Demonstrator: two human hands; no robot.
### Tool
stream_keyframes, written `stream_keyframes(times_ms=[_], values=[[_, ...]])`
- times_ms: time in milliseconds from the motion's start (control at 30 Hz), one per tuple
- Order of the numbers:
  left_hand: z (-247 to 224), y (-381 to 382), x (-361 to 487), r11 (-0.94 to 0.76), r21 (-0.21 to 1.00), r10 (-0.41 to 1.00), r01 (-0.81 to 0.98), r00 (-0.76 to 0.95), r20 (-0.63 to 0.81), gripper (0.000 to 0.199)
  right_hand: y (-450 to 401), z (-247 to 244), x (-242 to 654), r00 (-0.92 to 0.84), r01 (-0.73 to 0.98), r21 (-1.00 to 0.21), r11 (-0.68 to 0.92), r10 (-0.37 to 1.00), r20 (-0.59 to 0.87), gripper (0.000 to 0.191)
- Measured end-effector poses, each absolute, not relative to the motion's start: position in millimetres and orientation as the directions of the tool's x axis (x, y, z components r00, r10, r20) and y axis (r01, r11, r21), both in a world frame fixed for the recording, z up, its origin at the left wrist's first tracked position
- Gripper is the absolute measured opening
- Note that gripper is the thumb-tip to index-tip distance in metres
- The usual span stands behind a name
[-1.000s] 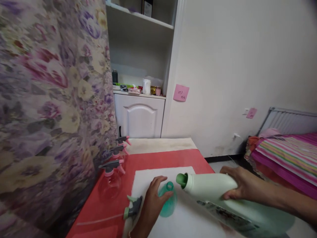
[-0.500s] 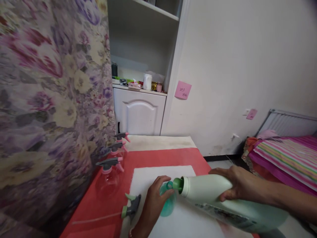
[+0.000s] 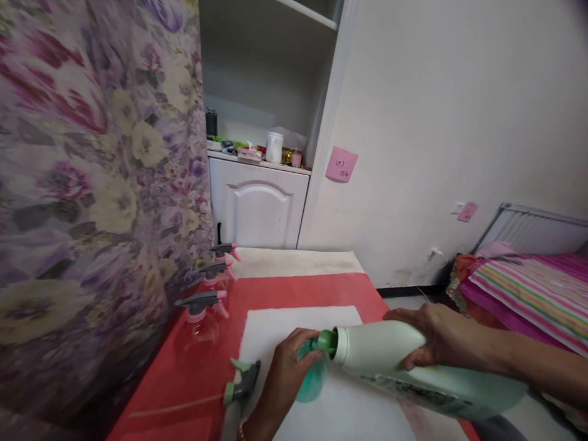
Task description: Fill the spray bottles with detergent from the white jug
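My left hand (image 3: 288, 367) is closed around the neck of a small see-through green spray bottle (image 3: 313, 381), which stands on a white sheet (image 3: 353, 398). With my right hand (image 3: 434, 337) I grip a big pale green detergent jug (image 3: 381, 350), tipped nearly level. The jug's green spout (image 3: 326, 340) meets the small bottle's mouth; whether liquid is flowing I cannot make out. Left of my left hand lies a grey and green spray nozzle (image 3: 243, 381) with a long clear tube.
Several clear spray bottles with grey and pink triggers (image 3: 198, 321) line the left side of the red table cover (image 3: 294, 291). A floral curtain (image 3: 101, 214) hangs beside them. Behind are a white cabinet (image 3: 261, 205) and a wall; a bed (image 3: 519, 282) stands at right.
The jug and my right hand have shifted slightly left, bringing the spout a little further over the bottle's mouth. My left hand keeps its hold, and the camera view has moved slightly.
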State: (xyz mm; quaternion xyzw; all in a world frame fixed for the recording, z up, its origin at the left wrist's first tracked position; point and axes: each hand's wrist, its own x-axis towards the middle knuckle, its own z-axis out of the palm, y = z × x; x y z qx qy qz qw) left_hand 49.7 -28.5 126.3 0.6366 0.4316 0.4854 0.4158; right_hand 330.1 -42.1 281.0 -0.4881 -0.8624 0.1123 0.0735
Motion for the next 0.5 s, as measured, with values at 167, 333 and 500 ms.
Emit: stream_keyframes(times_ms=[167,333,500], values=[[123,-28,51,-0.302,0.943,0.947,0.139,0.154,0.281,0.021,-39,286,331,-0.567,0.807,-0.268,0.527,0.818,-0.099,0.048],[123,-27,50,-0.297,0.946,0.949,0.133,0.149,0.277,0.022,-38,290,330,-0.561,0.816,-0.242,0.525,0.821,-0.111,0.05],[124,-28,49,-0.306,0.943,0.945,0.129,0.159,0.285,0.02,-38,294,328,-0.557,0.819,-0.234,0.523,0.823,-0.112,0.051]])
